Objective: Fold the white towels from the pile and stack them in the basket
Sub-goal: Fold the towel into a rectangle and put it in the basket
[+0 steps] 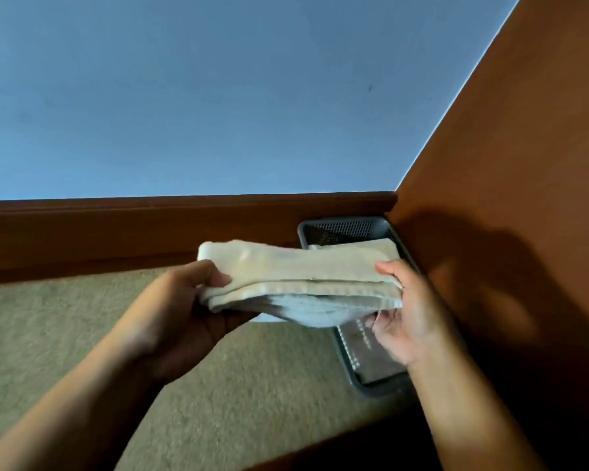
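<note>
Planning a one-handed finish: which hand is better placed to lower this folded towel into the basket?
Right, probably. The right hand grips the end of the towel that sits over the basket; the left hand holds the other end, off to the basket's side.

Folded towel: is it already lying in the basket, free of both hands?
No: the left hand and right hand each grip one end of the folded towel, raised over the basket.
</note>
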Available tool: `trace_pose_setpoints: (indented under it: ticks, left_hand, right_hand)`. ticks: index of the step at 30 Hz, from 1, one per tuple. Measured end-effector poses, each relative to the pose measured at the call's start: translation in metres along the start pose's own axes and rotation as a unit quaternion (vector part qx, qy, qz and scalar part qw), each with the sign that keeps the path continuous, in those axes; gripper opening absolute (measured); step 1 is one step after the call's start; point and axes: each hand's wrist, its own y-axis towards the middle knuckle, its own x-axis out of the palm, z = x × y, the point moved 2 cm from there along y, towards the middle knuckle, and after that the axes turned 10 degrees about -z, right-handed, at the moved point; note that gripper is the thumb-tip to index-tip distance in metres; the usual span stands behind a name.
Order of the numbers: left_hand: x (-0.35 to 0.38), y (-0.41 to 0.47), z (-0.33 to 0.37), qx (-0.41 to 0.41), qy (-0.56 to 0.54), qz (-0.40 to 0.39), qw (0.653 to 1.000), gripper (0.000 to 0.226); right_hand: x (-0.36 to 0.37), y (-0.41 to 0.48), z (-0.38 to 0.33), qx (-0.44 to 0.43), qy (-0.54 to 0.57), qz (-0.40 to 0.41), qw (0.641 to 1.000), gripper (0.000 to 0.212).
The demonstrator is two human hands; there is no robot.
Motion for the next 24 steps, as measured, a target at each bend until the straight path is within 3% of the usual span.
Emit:
trace_pose_setpoints:
  ticks: [5, 8, 10, 13, 16, 21, 24]
  left_hand:
    - [0.081, 0.083, -0.019, 0.107, 0.025, -0.06, 0.992, 0.067]
    - [0.105, 0.127, -0.063, 0.109, 0.04, -0.043, 0.992, 0.069]
    - [0.103, 0.155, -0.107, 0.074, 0.04, -0.029, 0.996, 0.068]
    - [0.078, 0.185, -0.19, -0.02, 0.059, 0.033, 0.998, 0.045]
    - [0.046, 0.191, -0.255, -0.128, 0.151, 0.136, 0.971, 0.035]
    - [0.036, 0.187, -0.274, -0.179, 0.215, 0.133, 0.951, 0.056]
    - [0.043, 0.18, -0.269, -0.242, 0.329, 0.097, 0.908, 0.038]
  right_hand:
    - [-0.074, 0.045, -0.097, -0.194, 0.07, -0.048, 0.977, 0.025]
    - [-0.133, 0.075, -0.11, -0.232, 0.084, -0.032, 0.968, 0.035]
    - [-0.181, 0.1, -0.09, -0.211, 0.072, 0.015, 0.975, 0.037]
    - [-0.261, 0.127, -0.022, -0.071, -0.042, 0.115, 0.99, 0.03]
    - [-0.323, 0.136, 0.044, 0.055, -0.188, 0.185, 0.963, 0.023]
    - [-0.337, 0.144, 0.038, -0.007, -0.334, 0.175, 0.926, 0.036]
    - [-0.334, 0.144, 0.032, -0.053, -0.464, 0.159, 0.87, 0.045]
